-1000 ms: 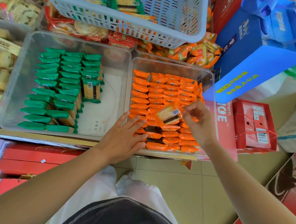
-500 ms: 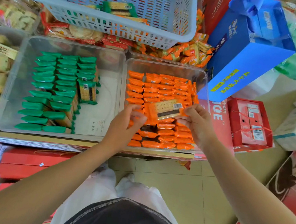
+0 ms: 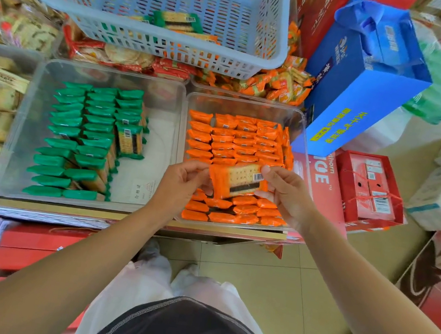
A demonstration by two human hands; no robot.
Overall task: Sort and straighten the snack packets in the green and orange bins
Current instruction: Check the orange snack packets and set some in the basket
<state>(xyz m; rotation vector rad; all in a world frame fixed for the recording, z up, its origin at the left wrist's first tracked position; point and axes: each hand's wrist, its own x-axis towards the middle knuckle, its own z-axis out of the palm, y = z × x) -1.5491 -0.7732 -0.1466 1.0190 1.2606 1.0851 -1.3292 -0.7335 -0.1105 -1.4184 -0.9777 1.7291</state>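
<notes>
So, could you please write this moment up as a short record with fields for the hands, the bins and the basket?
left hand: pinches the left end of the held orange packet
right hand: pinches its right end, barcode side up
held packet position: above the orange bin
orange bin: rows of orange packets, nearly full
green bin: green packets in rows on the left, bare floor on the right
blue basket: behind the bins, one green packet inside

Both hands — left hand (image 3: pixel 182 182), right hand (image 3: pixel 286 191) — grip orange packet (image 3: pixel 237 179) above orange bin (image 3: pixel 301 139).
</notes>
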